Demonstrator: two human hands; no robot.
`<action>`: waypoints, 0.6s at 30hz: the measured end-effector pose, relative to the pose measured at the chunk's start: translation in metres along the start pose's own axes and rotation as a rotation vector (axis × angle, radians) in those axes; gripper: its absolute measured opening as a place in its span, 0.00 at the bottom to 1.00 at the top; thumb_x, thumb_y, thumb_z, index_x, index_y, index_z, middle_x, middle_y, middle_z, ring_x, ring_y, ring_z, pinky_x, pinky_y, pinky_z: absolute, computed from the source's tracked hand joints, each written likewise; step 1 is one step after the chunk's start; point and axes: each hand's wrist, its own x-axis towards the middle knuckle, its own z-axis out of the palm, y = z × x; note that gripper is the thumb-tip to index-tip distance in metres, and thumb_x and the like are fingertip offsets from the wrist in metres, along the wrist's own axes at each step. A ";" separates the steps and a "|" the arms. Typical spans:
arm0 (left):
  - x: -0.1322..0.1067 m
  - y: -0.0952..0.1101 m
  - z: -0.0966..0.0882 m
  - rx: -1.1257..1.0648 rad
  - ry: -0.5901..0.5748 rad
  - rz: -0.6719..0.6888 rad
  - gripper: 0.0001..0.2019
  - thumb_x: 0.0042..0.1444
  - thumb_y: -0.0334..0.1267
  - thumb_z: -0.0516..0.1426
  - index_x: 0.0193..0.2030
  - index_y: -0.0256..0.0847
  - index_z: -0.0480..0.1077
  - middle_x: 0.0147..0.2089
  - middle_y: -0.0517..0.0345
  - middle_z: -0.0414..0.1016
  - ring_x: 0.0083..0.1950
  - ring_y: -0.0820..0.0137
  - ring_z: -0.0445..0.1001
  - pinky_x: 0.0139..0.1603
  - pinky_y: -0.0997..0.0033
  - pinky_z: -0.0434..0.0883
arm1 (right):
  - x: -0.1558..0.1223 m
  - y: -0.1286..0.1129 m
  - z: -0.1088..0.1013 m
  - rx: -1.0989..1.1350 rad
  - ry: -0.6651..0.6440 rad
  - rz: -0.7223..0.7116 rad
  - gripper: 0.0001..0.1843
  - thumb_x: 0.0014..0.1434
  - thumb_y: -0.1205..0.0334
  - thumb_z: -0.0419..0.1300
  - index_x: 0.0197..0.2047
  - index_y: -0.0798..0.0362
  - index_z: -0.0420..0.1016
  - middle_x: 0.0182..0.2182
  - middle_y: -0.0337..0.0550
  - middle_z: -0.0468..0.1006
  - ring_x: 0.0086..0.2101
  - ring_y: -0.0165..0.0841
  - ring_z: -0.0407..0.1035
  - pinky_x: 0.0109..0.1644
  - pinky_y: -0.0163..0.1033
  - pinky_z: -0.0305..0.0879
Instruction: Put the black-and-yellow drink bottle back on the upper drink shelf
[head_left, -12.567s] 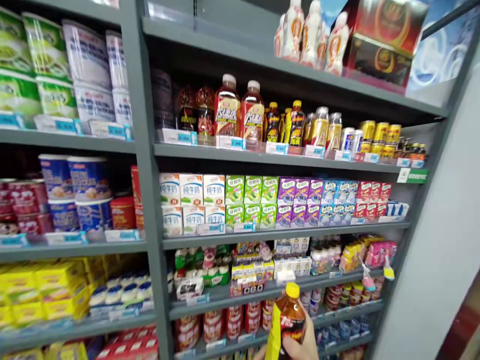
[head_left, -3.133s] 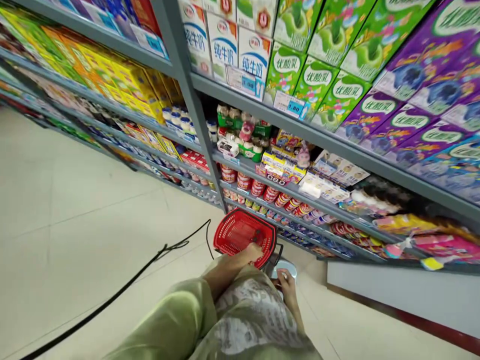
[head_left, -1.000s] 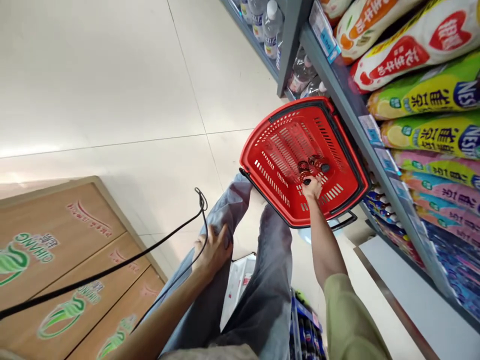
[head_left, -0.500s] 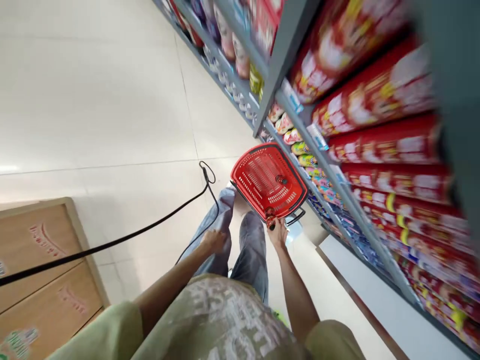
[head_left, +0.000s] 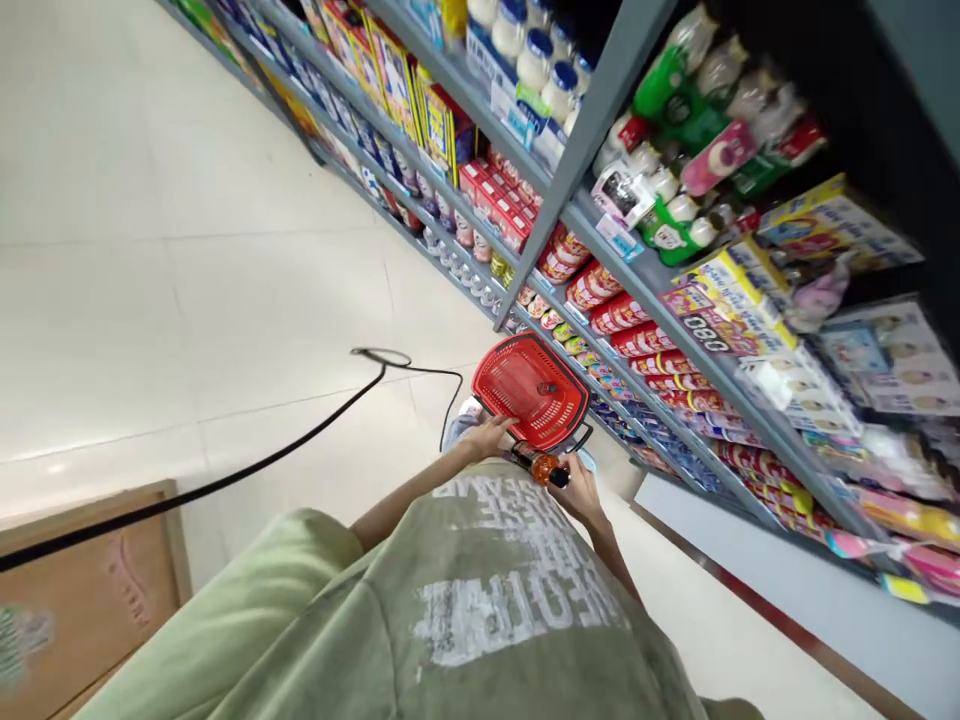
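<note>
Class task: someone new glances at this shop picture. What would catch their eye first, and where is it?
The bright red basket on the pale floor by the shelves stands out first. Just below it, the right hand holds a small dark bottle, and the left hand is at the basket's near edge.

1. Right hand (head_left: 579, 492) is gripping a small dark bottle (head_left: 546, 470) with an orange-red label, holding it just outside the near rim of the red basket (head_left: 531, 388).
2. Left hand (head_left: 489, 437) is resting by the basket's near-left edge; whether it is touching cannot be told.
3. Basket is sitting on the pale tiled floor (head_left: 187, 260), close beside the grey shelving (head_left: 570, 150); one small dark item is lying inside it.
4. Black cable (head_left: 300, 435) is running across the floor toward the basket.
5. Green shirt (head_left: 465, 600) is filling the lower frame.
6. Wooden crate (head_left: 82, 580) is showing at lower left.
7. Shelves are carrying cans, bottles and boxes.
</note>
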 end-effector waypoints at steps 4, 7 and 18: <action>0.011 0.019 -0.007 -0.075 -0.120 0.195 0.44 0.42 0.23 0.72 0.70 0.29 0.69 0.73 0.33 0.70 0.75 0.49 0.67 0.77 0.55 0.65 | -0.019 -0.041 -0.035 0.126 0.168 -0.060 0.17 0.58 0.50 0.65 0.40 0.45 0.60 0.34 0.36 0.69 0.32 0.37 0.68 0.39 0.41 0.62; 0.012 0.045 -0.007 -0.139 -0.200 0.325 0.46 0.34 0.27 0.76 0.66 0.32 0.73 0.69 0.36 0.75 0.72 0.49 0.72 0.74 0.54 0.69 | -0.027 -0.063 -0.072 0.283 0.270 -0.058 0.22 0.54 0.52 0.70 0.41 0.45 0.60 0.33 0.34 0.70 0.32 0.36 0.69 0.36 0.40 0.64; -0.035 0.154 -0.074 -0.408 -0.164 0.563 0.43 0.46 0.43 0.72 0.70 0.37 0.70 0.63 0.45 0.81 0.61 0.54 0.80 0.67 0.54 0.75 | -0.045 -0.109 -0.190 0.676 0.886 -0.224 0.21 0.52 0.56 0.74 0.38 0.47 0.65 0.31 0.32 0.71 0.29 0.30 0.66 0.36 0.37 0.62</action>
